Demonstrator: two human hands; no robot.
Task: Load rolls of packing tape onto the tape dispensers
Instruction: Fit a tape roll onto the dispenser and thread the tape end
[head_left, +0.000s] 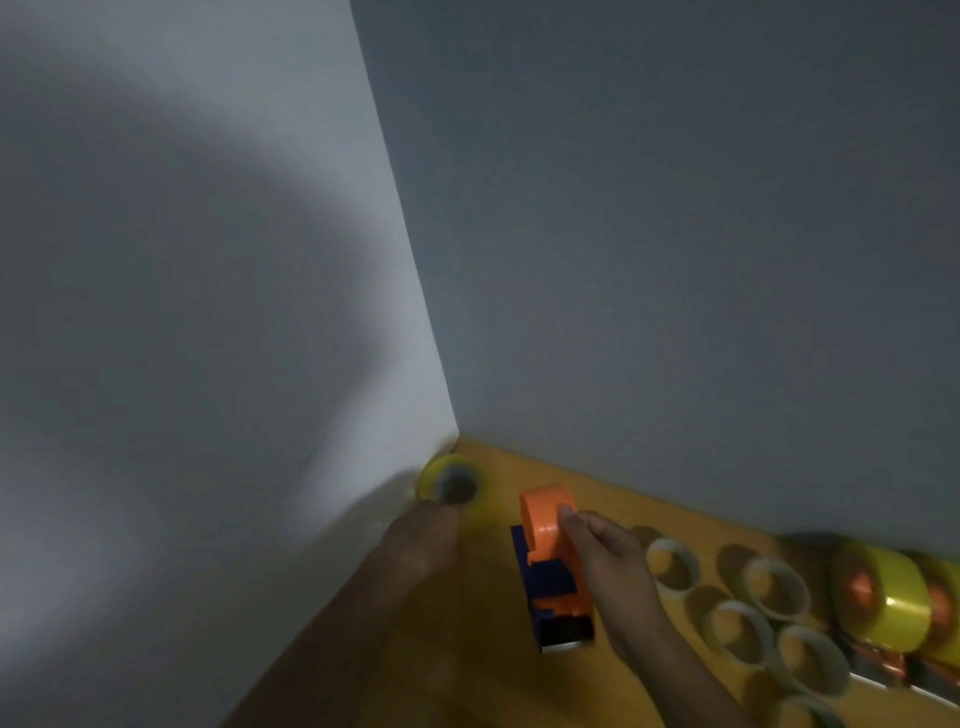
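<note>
While our right hand (605, 558) grips the empty orange dispenser (553, 566) to steady it | left hand (431, 535) reaches the yellow tape roll (453, 486) in the corner, grasp too blurred to tell | table (467, 649).

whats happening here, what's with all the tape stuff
A person is loading tape dispensers at a yellow table set in a wall corner. Their right hand grips an orange and blue dispenser that has no roll on it yet. The left hand, blurred, is at a yellowish tape roll in the corner. To the right lie several empty cardboard cores and already loaded dispensers.
</note>
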